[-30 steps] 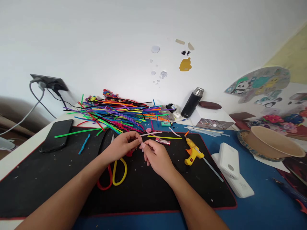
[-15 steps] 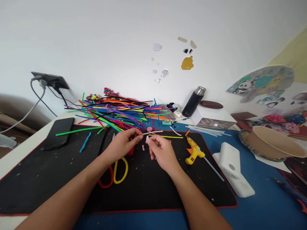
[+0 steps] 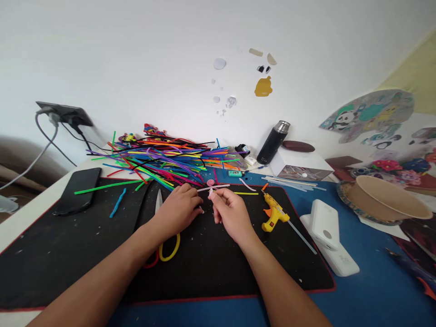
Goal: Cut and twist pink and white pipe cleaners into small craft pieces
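Note:
My right hand [image 3: 230, 211] pinches a small pale pink piece of pipe cleaner [image 3: 210, 192] between thumb and forefinger. Low over the black mat [image 3: 211, 268], my left hand [image 3: 182, 206] has its fingers curled downward and together. A pale spot shows at its thumb tip, where a short pink piece lay; whether it is gripped is hidden. Beneath my left hand and wrist lie scissors [image 3: 170, 254] with one red and one yellow handle loop. Just beyond my fingers are a pink coil [image 3: 210, 182] and a pale pink pipe cleaner [image 3: 223, 186].
A heap of coloured pipe cleaners [image 3: 170, 156] lies against the wall. To the right are a yellow glue gun [image 3: 274, 213], white power banks [image 3: 327, 227], glue sticks [image 3: 296, 182], a black flask [image 3: 273, 143] and a bowl [image 3: 391, 195]. A phone [image 3: 77, 190] lies left.
My left hand has moved down to the mat, where the short pink piece lay, its fingers curling. My right hand keeps its pinch in nearly the same place. The view has shifted slightly.

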Available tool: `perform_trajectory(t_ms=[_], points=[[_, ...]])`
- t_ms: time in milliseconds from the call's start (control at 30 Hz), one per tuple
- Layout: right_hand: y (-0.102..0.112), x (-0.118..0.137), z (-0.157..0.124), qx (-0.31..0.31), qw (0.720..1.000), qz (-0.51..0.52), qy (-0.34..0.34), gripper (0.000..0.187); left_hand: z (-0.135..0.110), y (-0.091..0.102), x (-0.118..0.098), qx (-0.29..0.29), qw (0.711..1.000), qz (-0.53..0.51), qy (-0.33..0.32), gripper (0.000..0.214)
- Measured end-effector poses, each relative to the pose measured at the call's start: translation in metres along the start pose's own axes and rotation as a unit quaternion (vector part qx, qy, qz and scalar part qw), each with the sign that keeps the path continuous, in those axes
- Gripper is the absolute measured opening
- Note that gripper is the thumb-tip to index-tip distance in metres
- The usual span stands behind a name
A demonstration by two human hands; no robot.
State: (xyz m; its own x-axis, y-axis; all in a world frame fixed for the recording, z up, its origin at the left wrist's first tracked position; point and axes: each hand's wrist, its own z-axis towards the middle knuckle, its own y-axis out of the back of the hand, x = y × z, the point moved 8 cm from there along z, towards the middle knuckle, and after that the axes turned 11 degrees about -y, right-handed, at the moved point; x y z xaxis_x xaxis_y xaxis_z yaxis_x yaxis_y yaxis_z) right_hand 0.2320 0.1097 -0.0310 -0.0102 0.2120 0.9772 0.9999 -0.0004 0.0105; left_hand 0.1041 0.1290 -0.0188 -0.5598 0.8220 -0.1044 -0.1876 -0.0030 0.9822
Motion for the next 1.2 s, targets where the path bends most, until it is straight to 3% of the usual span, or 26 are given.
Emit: perform_trajectory(t_ms=[233, 367, 433, 500, 567, 633, 833, 1200], points=[[-0.002, 0.002, -0.001, 0.003, 1.000, -0.011, -0.003, 0.025, 0.001, 0.000, -0.001, -0.026, 0.999, -0.027, -0.009, 0.009], [-0.001, 0.003, -0.002, -0.004, 1.000, -0.027, 0.002, 0.024, -0.003, 0.006, 0.012, -0.093, 0.986, -0.131, 0.033, 0.011], [0.000, 0.003, -0.002, -0.005, 1.000, -0.031, 0.005, 0.024, -0.008, 0.009, 0.026, -0.137, 0.957, -0.237, 0.100, 0.016], [0.000, 0.003, -0.002, -0.004, 1.000, -0.026, 0.004, 0.023, -0.013, 0.009, 0.038, -0.169, 0.908, -0.353, 0.153, 0.024], [0.001, 0.003, -0.002, -0.005, 1.000, -0.024, 0.002, 0.022, -0.015, 0.009, 0.041, -0.186, 0.864, -0.436, 0.167, 0.031], [0.001, 0.003, -0.002, -0.012, 0.999, -0.033, 0.005, 0.022, -0.015, 0.012, 0.042, -0.196, 0.845, -0.468, 0.168, 0.034], [-0.002, 0.005, -0.005, -0.012, 0.998, -0.067, 0.016, 0.023, -0.011, 0.014, 0.033, -0.180, 0.837, -0.490, 0.161, 0.037], [-0.002, 0.001, -0.004, -0.036, 0.989, -0.135, 0.049, 0.023, -0.011, 0.016, 0.028, -0.176, 0.863, -0.451, 0.144, 0.028]])
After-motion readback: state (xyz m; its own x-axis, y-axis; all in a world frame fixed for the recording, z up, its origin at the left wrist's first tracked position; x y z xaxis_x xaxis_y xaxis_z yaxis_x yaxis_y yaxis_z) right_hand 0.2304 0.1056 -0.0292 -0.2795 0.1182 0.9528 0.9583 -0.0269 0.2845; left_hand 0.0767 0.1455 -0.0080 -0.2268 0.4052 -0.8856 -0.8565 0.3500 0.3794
